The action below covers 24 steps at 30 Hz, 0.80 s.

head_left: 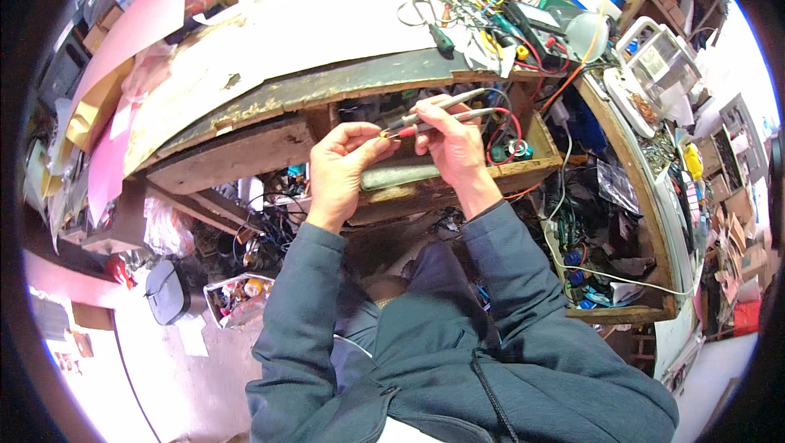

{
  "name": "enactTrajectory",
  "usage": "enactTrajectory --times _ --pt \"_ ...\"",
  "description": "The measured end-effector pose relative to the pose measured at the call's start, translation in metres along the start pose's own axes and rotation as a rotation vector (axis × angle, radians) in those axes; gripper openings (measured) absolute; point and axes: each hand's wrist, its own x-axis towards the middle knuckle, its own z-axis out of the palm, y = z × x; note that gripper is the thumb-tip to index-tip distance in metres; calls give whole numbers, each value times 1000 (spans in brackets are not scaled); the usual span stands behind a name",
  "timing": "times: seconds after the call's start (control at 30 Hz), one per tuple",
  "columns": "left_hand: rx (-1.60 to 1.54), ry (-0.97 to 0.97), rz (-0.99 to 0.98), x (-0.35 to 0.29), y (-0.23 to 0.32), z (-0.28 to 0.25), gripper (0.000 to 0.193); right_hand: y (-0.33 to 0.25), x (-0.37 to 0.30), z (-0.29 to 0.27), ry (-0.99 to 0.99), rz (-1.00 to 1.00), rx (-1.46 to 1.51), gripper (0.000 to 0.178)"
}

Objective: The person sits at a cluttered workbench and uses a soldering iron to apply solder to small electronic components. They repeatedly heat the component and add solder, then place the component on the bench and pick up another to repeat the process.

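My left hand [343,166] pinches a tiny yellowish part [383,135] between thumb and fingertips; its exact kind is too small to make out. Closed around two test probes, my right hand [455,148] holds them side by side, pointing left. The red probe [466,115] and the grey-black probe [464,99] have their tips at or very close to the small part; whether both touch it I cannot tell. A red lead [518,126] loops down from the probes' rear ends. Both hands are above an open wooden drawer [507,170], which holds a pale greenish long object [401,173].
A workbench [319,30] with a white sheet stretches across the back. Screwdrivers, wires and a dark device with a grey screen [540,19] crowd its right end. An orange cable [576,67] crosses there. Another cluttered drawer [662,279] sits at right, a parts box [237,300] lower left.
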Motion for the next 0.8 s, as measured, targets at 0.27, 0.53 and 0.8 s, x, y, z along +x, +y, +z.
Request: enactTrajectory --times 0.27,0.53,0.8 --pt "5 11 0 0 -1 -2 16 1 2 -2 -41 8 34 12" --pt "26 14 12 0 -1 -1 16 2 2 -2 -4 24 34 10" --pt "6 6 10 0 -1 -4 18 1 1 -3 -26 17 43 12"
